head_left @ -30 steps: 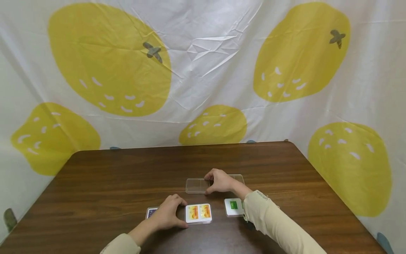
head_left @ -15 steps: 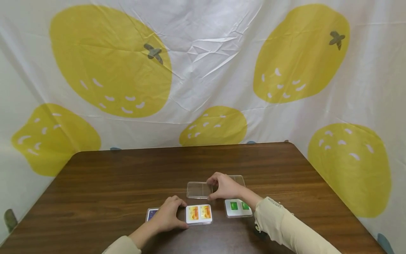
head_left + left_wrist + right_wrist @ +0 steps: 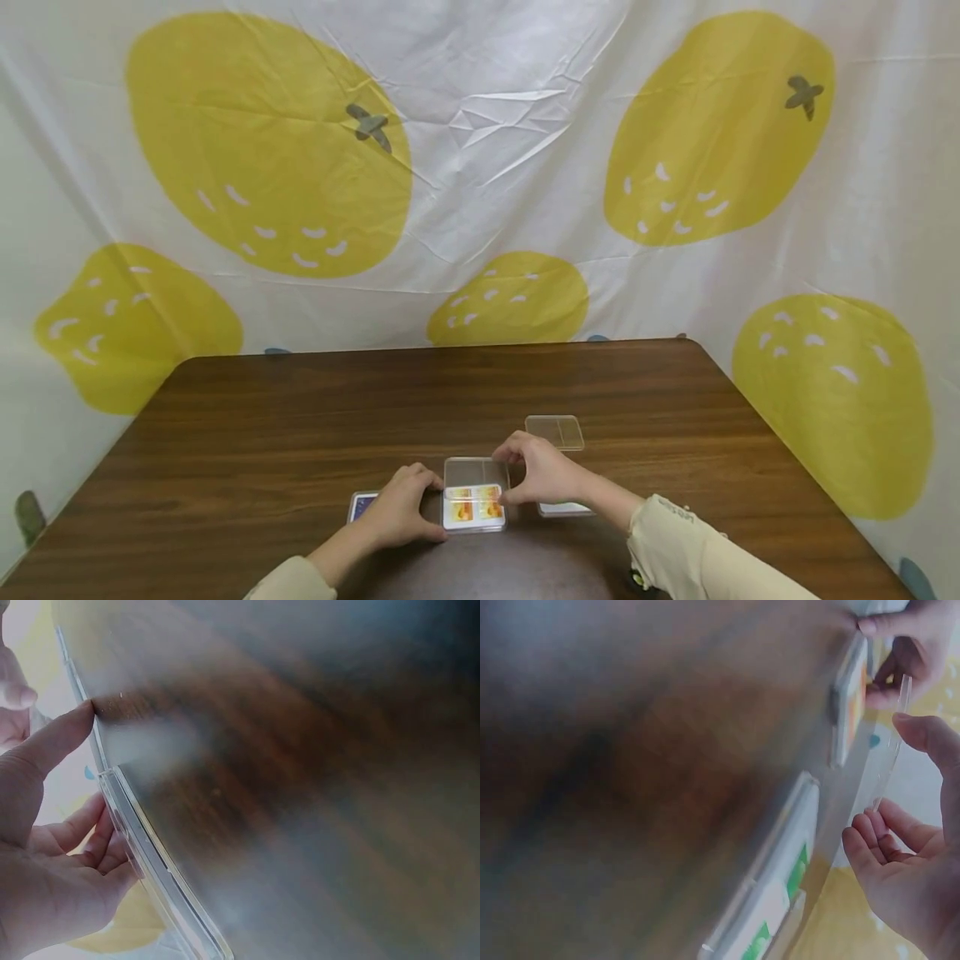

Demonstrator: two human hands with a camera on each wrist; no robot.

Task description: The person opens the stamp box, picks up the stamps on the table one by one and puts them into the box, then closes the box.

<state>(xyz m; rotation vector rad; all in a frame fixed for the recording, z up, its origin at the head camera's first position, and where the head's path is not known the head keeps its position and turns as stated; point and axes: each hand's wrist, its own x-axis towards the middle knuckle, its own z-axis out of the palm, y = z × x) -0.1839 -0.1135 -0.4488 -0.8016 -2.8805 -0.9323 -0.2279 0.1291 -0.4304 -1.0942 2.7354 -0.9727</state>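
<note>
A shallow clear plastic case holding a white piece with two orange pictures point(image 3: 474, 518) lies on the table. My right hand point(image 3: 551, 475) pinches a clear plastic lid point(image 3: 889, 761) by its right end, thumb on one edge and fingers on the other. Tilted, that lid overlaps the rear part of the orange-picture case from my viewpoint. On the case's left, my left hand point(image 3: 397, 507) rests with thumb and fingers spread, thumb tip on the table. Whether it touches the case I cannot tell. A case with a dark blue face point(image 3: 362, 505) is partly hidden behind the left hand.
Right of centre lies another white case with green pictures point(image 3: 780, 892), mostly hidden by the right forearm in the head view. A second clear lid point(image 3: 543, 430) lies behind it. The brown wooden table point(image 3: 300, 417) ends at a lemon-patterned cloth point(image 3: 495, 200).
My right hand has brought the clear lid from behind toward me, over the rear of the orange-picture case. The left hand stays in place. The right forearm now covers the green pictures.
</note>
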